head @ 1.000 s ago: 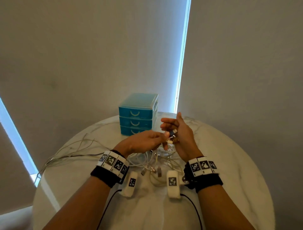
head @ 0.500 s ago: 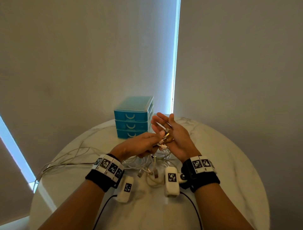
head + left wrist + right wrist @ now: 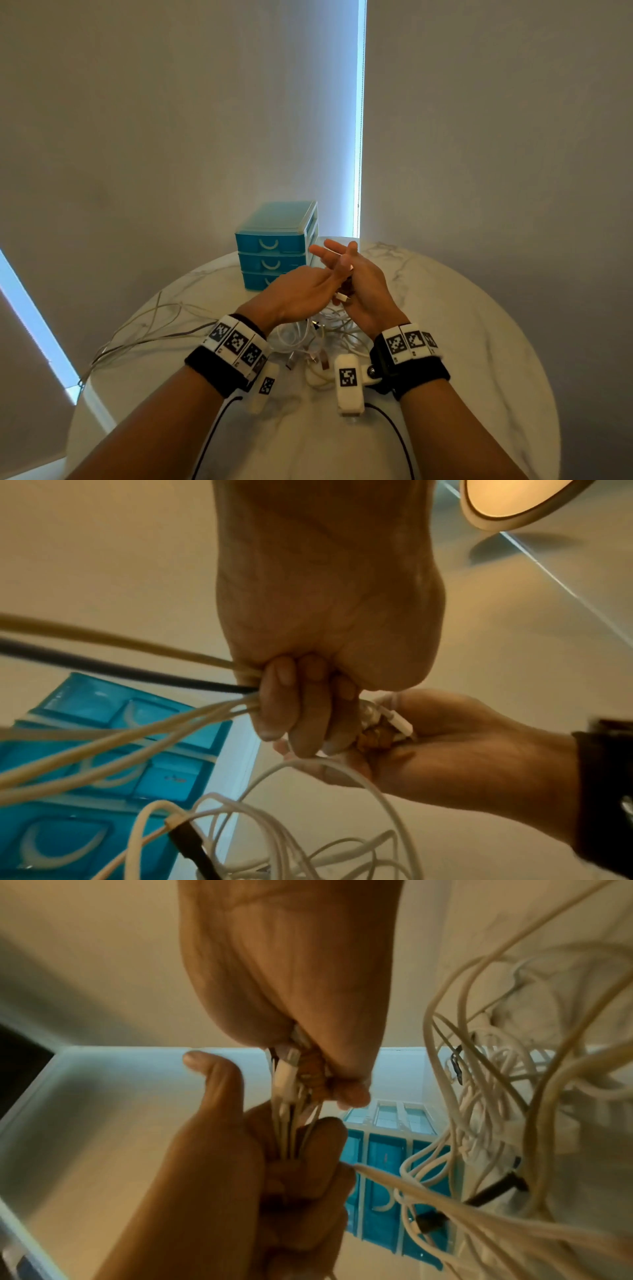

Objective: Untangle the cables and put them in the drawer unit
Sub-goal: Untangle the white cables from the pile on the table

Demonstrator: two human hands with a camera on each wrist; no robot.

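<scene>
Both hands working a cable tangle above a marble table.
The left hand (image 3: 308,702) is gripping a bundle of cables (image 3: 120,723); the right hand (image 3: 359,284), fingers extended, is pinching the connector ends (image 3: 287,1074) before the blue drawer unit (image 3: 274,246).

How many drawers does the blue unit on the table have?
3. They are stacked in the unit: top drawer, middle drawer, bottom drawer, which the left hand partly hides.

Home room: marble table (image 3: 479,342), window blinds (image 3: 171,120)
</scene>
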